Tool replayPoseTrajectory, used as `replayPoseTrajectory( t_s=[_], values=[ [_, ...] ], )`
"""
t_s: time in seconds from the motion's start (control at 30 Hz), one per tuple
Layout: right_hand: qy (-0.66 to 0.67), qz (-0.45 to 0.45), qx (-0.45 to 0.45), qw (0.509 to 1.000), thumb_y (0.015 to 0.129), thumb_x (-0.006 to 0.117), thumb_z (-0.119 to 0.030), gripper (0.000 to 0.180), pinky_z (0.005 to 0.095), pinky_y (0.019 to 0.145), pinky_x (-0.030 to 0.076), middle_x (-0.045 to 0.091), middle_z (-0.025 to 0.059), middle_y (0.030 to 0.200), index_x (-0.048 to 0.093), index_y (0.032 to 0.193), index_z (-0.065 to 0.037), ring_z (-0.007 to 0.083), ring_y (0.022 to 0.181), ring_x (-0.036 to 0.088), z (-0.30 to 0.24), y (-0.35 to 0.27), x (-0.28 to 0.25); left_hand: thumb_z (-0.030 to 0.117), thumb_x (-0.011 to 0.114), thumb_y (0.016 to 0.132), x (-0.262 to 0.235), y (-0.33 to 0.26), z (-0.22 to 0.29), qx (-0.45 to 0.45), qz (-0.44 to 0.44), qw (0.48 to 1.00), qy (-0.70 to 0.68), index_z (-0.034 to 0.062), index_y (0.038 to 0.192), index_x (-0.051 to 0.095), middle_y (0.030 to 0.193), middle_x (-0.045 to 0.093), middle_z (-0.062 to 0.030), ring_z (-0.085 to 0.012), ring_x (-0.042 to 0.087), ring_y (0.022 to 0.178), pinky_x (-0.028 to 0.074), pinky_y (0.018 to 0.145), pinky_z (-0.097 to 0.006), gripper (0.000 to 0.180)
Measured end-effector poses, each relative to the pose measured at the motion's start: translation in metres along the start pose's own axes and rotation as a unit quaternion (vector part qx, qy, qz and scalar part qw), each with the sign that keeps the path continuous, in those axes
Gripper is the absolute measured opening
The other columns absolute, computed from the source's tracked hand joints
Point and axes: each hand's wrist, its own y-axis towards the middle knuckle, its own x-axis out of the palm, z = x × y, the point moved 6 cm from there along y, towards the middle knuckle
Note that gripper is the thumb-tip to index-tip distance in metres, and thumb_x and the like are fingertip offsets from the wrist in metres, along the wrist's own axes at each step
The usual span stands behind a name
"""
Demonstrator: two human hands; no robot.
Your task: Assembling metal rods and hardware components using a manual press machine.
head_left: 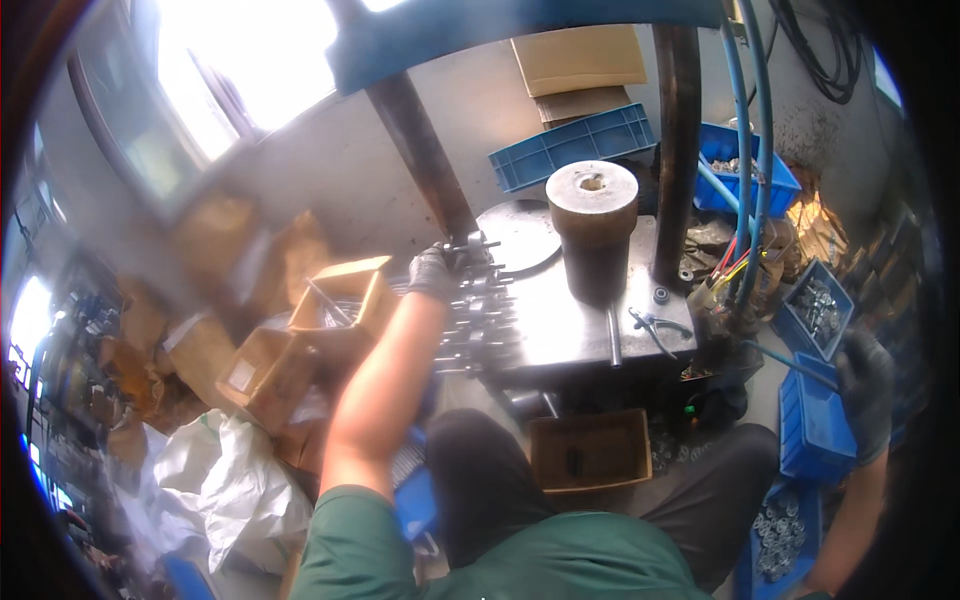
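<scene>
My left hand point(431, 274), in a dark grey glove, reaches to the left edge of the metal press table point(540, 335). Its fingers are closed at a small metal part with a pin point(474, 245), at the far end of a row of similar metal parts point(472, 325). My right hand point(866, 385), gloved too, is low at the far right beside a blue bin point(817, 425). Motion smears its fingers. A thin blue rod point(790, 363) runs toward it; whether the hand holds this is unclear.
A thick metal cylinder point(594, 230) stands on the table, with blue-handled pliers point(660, 328) and a short rod point(614, 335) nearby. Press columns point(676, 150) rise behind. Cardboard boxes point(345, 295) are at left; blue bins of metal parts point(815, 308) at right.
</scene>
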Motion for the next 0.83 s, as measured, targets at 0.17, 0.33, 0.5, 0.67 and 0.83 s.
replayPoseTrajectory(
  t_s=[0.17,0.33,0.5,0.67,0.83],
  values=[
    [0.043,-0.015,-0.001,0.999,0.092,0.069,0.002,0.024,0.0334,0.083,0.057,0.071,0.0144,0.097,0.068,0.116,0.006,0.0198,0.090,0.071,-0.015,-0.006,0.008,0.021,0.052,0.108,-0.029,-0.011,0.023,0.005,-0.055,0.996,-0.068,-0.0030,0.107,0.062,0.101,0.069,-0.0177,-0.0288,0.069,0.093,0.064,0.082,-0.039,0.026],
    [0.017,0.010,-0.039,0.999,0.087,0.067,0.004,0.024,0.0357,0.077,0.055,0.068,0.0153,0.093,0.068,0.110,0.006,0.0219,0.081,0.067,-0.021,-0.024,-0.004,0.020,0.052,0.107,-0.030,-0.084,0.012,0.166,-0.217,0.952,0.142,-0.0020,0.116,0.061,0.110,0.066,-0.0153,-0.0260,0.069,0.097,0.061,0.085,-0.038,0.025],
    [-0.073,0.058,-0.122,0.988,0.083,0.072,0.000,0.034,0.0409,0.080,0.055,0.069,0.0199,0.101,0.067,0.116,0.000,0.0349,0.089,0.070,-0.055,-0.034,-0.017,0.017,0.061,0.103,-0.004,-0.244,-0.057,0.212,-0.428,0.854,0.208,0.0010,0.116,0.064,0.099,0.067,-0.0075,-0.0172,0.065,0.087,0.055,0.075,-0.031,0.021],
    [0.083,0.223,-0.297,0.925,0.094,0.073,-0.016,0.068,0.0379,0.089,0.058,0.065,0.0185,0.133,0.044,0.154,-0.007,0.0233,0.097,0.070,-0.141,-0.044,-0.102,0.014,0.071,0.096,-0.012,-0.289,-0.164,0.212,-0.545,0.710,0.392,0.0016,0.113,0.068,0.097,0.069,-0.0080,-0.0173,0.065,0.086,0.054,0.080,-0.031,0.021],
    [0.056,0.447,-0.042,0.892,0.086,0.067,-0.075,0.106,0.0426,0.092,0.059,0.062,0.0248,0.138,0.039,0.158,-0.003,0.0311,0.099,0.071,-0.257,-0.104,-0.165,0.012,0.072,0.093,0.022,-0.260,-0.301,0.237,-0.615,0.579,0.480,0.0007,0.111,0.072,0.107,0.074,-0.0164,-0.0272,0.071,0.096,0.056,0.086,-0.038,0.021]
  ],
)
